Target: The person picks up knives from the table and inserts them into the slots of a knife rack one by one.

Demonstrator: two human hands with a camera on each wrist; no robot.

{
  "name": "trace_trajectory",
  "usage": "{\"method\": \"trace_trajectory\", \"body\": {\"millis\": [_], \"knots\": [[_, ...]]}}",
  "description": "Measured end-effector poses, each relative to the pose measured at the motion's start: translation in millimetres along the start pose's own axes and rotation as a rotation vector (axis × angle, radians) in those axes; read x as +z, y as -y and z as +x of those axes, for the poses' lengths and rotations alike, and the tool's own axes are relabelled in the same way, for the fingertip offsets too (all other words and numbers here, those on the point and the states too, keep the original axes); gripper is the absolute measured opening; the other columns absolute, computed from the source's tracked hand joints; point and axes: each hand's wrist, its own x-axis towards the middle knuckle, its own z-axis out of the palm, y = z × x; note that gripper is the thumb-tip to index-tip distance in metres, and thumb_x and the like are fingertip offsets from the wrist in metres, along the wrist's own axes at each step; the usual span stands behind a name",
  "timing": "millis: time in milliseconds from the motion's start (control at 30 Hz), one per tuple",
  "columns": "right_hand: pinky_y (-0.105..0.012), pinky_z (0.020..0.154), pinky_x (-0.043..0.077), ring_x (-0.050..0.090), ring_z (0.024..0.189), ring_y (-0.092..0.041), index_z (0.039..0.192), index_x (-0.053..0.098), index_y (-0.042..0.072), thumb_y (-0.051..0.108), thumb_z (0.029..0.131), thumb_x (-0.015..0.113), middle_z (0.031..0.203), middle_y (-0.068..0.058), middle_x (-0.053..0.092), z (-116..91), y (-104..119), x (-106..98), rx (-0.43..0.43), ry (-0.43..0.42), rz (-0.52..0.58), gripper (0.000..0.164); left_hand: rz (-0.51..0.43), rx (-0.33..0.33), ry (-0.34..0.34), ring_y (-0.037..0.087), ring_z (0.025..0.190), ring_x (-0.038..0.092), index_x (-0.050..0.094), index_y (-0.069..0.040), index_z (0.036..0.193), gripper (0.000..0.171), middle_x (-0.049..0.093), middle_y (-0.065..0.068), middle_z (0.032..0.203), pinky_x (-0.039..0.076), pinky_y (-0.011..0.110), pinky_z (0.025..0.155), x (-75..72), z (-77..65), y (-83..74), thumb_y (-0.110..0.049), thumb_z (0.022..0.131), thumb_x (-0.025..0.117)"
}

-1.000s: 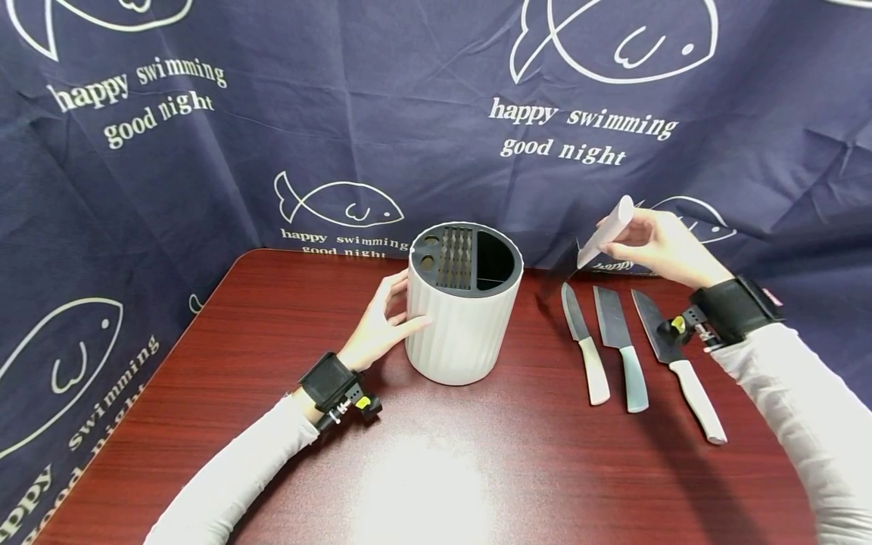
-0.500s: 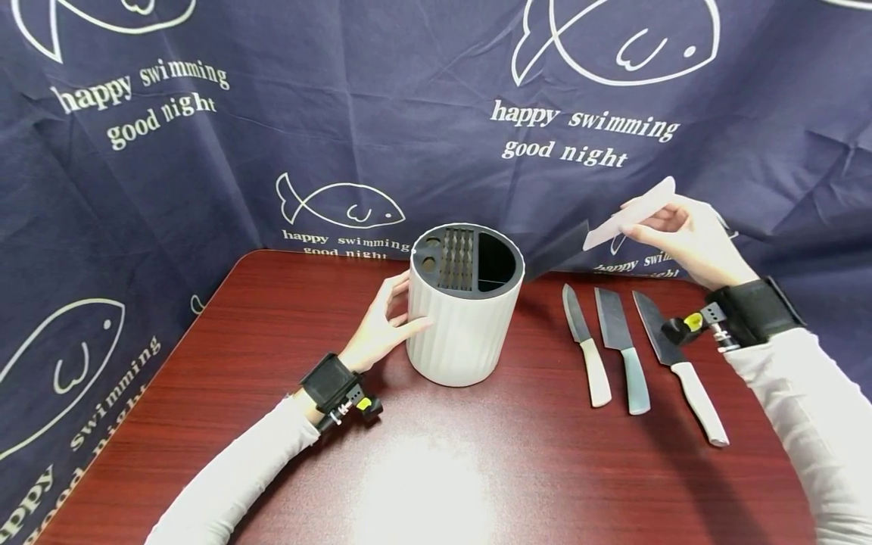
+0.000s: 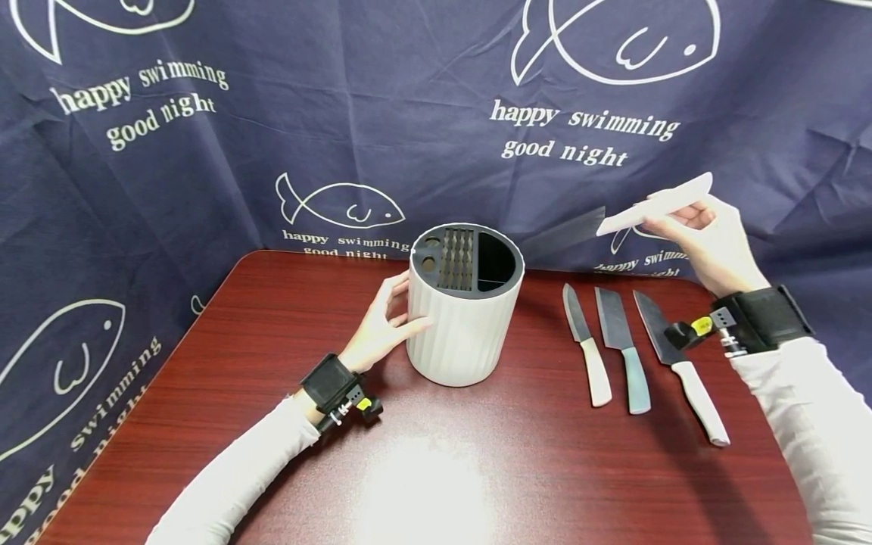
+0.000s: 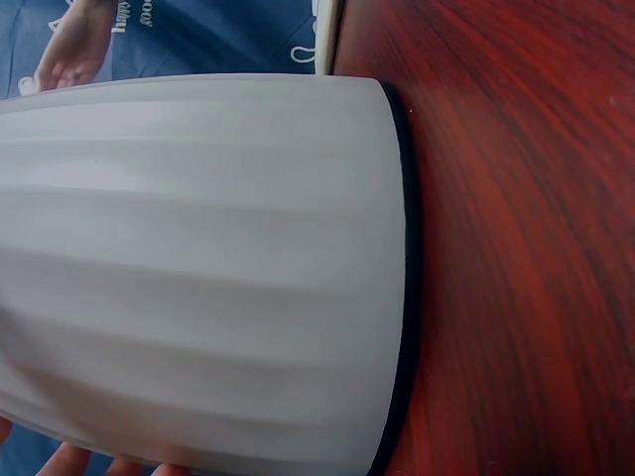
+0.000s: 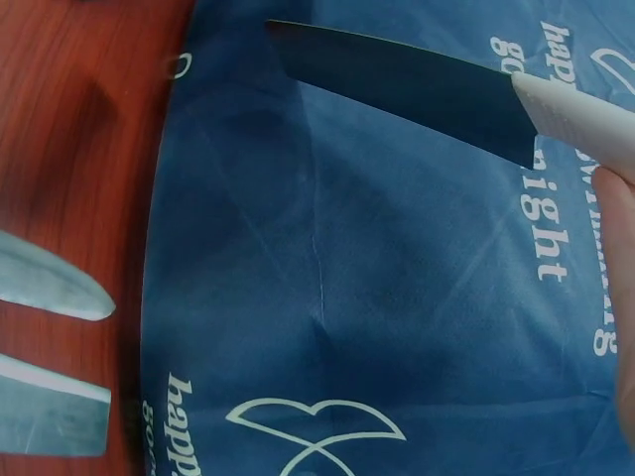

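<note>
Backdrop (image 3: 422, 98): navy cloth printed with white fish and lettering, across the upper frame. Table (image 3: 293, 477): reddish-brown, glossy, lower frame.

Left hand (image 3: 375, 329): left of centre; thumb and fingers spread apart, resting against the holder's left side. Black band (image 3: 330, 384) at the wrist.

Holder (image 3: 458, 341): centre; white ribbed cylinder, upright on the table. Dark top insert: two round holes at left, a slotted section with wavy bars in the middle, a half-moon opening at right, its inside too dark to read.

Raised knife (image 3: 657, 206): right of centre, above the table's far edge; pale handle, broad dark blade pointing left, tip near the holder's rim.

Cream-handled knife (image 3: 589, 350), green-handled knife (image 3: 630, 359), white-handled knife (image 3: 682, 370): right half, lying side by side, apart, blades toward the far edge.

Right hand (image 3: 722, 242): upper right; thumb and fingers pinching the raised knife's handle.
</note>
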Motion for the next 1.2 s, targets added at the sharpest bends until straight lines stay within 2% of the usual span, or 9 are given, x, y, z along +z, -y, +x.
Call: {"method": "trace_trajectory", "body": {"millis": [133,233,367,800,1000,1200], "knots": [[-0.023,0.08,0.056,0.071,0.086,-0.017,0.11,0.064,-0.011,-0.024,0.085,0.053,0.092,-0.013,0.074,-0.9,0.8,0.6,-0.006,-0.025,0.205,0.03,0.002,0.002,0.003,0.022,0.137,0.035,0.031,-0.015,0.147,0.077,0.035,0.008,0.149,0.038,0.056,0.106,-0.2,0.1,0.7,-0.001,0.084,0.072],[-0.031,0.082,0.057,0.072,0.087,-0.025,0.108,0.062,-0.014,-0.026,0.086,0.048,0.094,-0.02,0.072,-0.6,0.4,1.0,-0.001,-0.033,0.411,0.029,0.0,0.0,0.001,0.022,0.137,0.036,0.031,-0.015,0.147,0.077,0.036,0.007,0.149,0.038,0.056,0.105,-0.5,0.2,1.3,0.0,0.084,0.072],[-0.036,0.082,0.057,0.072,0.086,-0.03,0.104,0.061,-0.017,-0.026,0.087,0.047,0.094,-0.025,0.071,0.5,-0.8,1.7,-0.008,-0.062,0.557,0.024,-0.003,0.003,0.001,0.023,0.136,0.036,0.032,-0.014,0.147,0.077,0.037,0.008,0.148,0.039,0.055,0.105,-0.8,0.4,1.9,0.0,0.083,0.072],[-0.037,0.08,0.058,0.072,0.084,-0.031,0.102,0.064,-0.015,-0.02,0.089,0.05,0.091,-0.026,0.071,3.1,0.5,2.9,0.013,-0.164,0.694,0.019,0.008,0.023,-0.003,0.026,0.136,0.037,0.032,-0.014,0.148,0.077,0.038,0.01,0.147,0.04,0.055,0.104,0.4,0.0,0.8,0.002,0.084,0.071],[-0.038,0.081,0.057,0.072,0.087,-0.033,0.101,0.064,-0.014,-0.02,0.091,0.049,0.092,-0.027,0.07,2.3,1.1,4.5,0.044,-0.155,0.781,0.02,0.011,-0.009,-0.002,0.021,0.138,0.034,0.031,-0.015,0.147,0.076,0.035,0.007,0.15,0.038,0.056,0.105,0.6,-0.8,-1.7,0.0,0.084,0.072],[-0.038,0.085,0.056,0.071,0.09,-0.032,0.101,0.065,-0.013,-0.018,0.091,0.049,0.093,-0.025,0.07,2.0,0.9,12.4,0.058,-0.131,0.764,0.019,-0.002,0.012,-0.005,0.024,0.137,0.036,0.032,-0.014,0.147,0.076,0.037,0.009,0.149,0.039,0.055,0.105,0.6,-0.3,1.4,0.001,0.084,0.072]]}}
